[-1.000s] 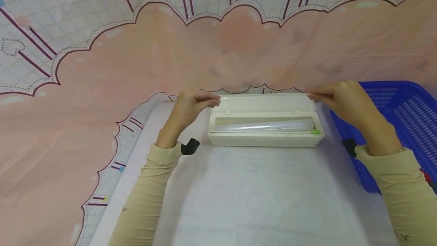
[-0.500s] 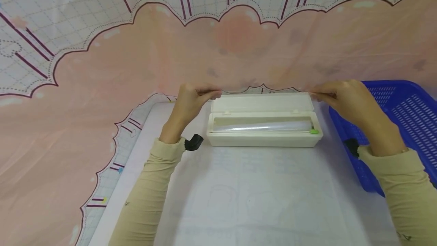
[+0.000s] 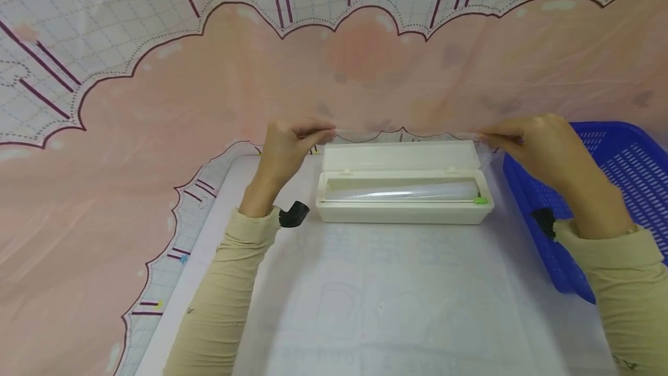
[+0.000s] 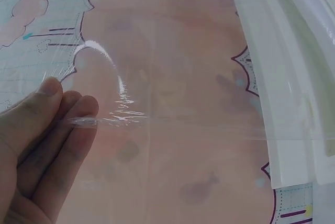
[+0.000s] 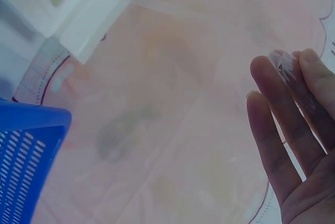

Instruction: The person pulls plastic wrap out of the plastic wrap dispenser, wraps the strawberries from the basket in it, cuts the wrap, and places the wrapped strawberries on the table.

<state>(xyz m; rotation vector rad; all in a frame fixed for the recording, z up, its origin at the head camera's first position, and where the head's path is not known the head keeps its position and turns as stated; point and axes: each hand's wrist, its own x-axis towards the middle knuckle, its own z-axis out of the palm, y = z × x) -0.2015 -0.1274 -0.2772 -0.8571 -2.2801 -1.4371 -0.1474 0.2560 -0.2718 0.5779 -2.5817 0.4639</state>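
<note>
A clear sheet of cling film (image 4: 121, 115) is stretched between my two hands, hard to see except for its shine. My left hand (image 3: 284, 152) pinches one corner between thumb and fingers, beyond the left end of the white dispenser box (image 3: 404, 215). At the other end my right hand (image 3: 543, 152) pinches the opposite corner; the right wrist view shows film bunched between thumb and forefinger. The box stands with its lid (image 3: 399, 156) folded back. Inside lies the film roll (image 3: 402, 191), behind a cutter rail with a green slider (image 3: 480, 200).
A blue perforated basket (image 3: 543, 254) stands to the right, partly under my right forearm. The white tabletop (image 3: 407, 306) spreads in front of the box. A pink patterned cloth (image 3: 365, 86) hangs or lies behind it.
Both hands have risen slightly and moved away from the box, the right one also outward. The film's held edge is now above the open lid. The box has stayed in place.
</note>
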